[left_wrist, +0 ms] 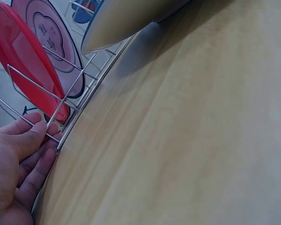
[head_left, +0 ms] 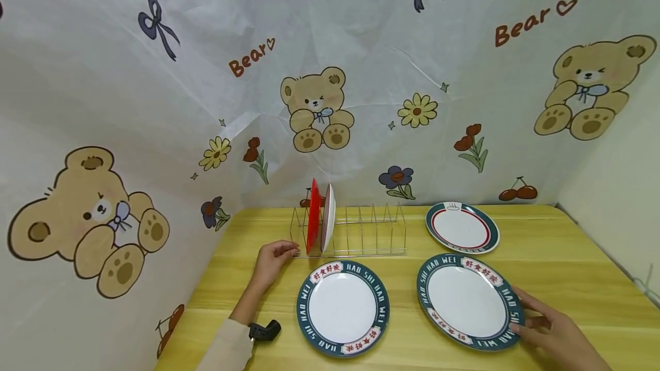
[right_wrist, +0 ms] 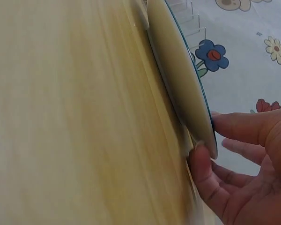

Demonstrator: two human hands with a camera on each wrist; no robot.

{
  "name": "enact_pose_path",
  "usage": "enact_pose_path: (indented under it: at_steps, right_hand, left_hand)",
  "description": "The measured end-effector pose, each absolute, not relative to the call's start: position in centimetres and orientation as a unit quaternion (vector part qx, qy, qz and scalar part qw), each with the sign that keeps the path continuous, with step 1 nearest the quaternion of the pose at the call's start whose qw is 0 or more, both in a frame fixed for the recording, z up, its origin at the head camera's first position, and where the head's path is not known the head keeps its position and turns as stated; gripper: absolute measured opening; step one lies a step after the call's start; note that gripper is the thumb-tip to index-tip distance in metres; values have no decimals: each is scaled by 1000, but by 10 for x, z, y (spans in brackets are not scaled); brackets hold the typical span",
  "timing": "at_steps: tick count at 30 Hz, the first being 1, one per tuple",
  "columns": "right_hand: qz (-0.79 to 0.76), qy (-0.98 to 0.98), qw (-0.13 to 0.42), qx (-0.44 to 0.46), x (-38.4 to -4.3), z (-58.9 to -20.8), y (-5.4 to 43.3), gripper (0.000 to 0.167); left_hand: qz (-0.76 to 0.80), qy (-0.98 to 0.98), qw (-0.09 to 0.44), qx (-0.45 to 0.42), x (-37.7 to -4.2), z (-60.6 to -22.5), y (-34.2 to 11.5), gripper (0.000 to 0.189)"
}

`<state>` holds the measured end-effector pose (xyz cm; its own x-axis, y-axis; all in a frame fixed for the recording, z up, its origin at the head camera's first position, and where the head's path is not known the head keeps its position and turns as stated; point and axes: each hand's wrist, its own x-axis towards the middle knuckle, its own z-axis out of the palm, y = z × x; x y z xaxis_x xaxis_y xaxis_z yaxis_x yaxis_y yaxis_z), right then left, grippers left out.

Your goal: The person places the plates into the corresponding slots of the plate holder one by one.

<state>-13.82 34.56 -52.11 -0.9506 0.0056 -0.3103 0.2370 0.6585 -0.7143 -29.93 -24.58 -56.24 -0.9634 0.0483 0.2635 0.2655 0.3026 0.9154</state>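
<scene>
My left hand [head_left: 275, 262] pinches the left end of a wire dish rack [head_left: 368, 255]; in the left wrist view its thumb and fingertips close round the wire. Upright in the rack's left slots stand a red plate [head_left: 313, 216] and a pale plate [head_left: 328, 219], the latter showing a pink face in the left wrist view. On the right, my right hand [head_left: 549, 328] grips the right rim of a white plate with a green lettered border [head_left: 468, 302]. The right wrist view shows that rim [right_wrist: 182, 75] between thumb and finger, close over the table.
A matching green-bordered plate [head_left: 342, 308] lies face up in front of the rack. At the back right sits another plate [head_left: 462, 228] with a red ring, close behind the gripped one. A bear-print cloth [head_left: 361, 33] hangs behind the wooden table [head_left: 557, 256].
</scene>
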Motion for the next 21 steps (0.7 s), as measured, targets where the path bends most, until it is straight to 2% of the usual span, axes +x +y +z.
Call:
enact_pose_path:
  at_steps: [6, 13, 21]
  right_hand:
    - [-481, 857, 152, 100, -134, -524, 343, 90]
    - [-423, 891, 143, 84, -142, -525, 337, 96]
    - [-404, 904, 124, 59, -147, -524, 339, 78]
  left_hand:
    - [-581, -802, 89, -105, -300, -563, -247, 15]
    - [-577, -804, 97, -107, -301, -563, -247, 16]
    - [-576, -805, 92, -109, -300, -562, -248, 15]
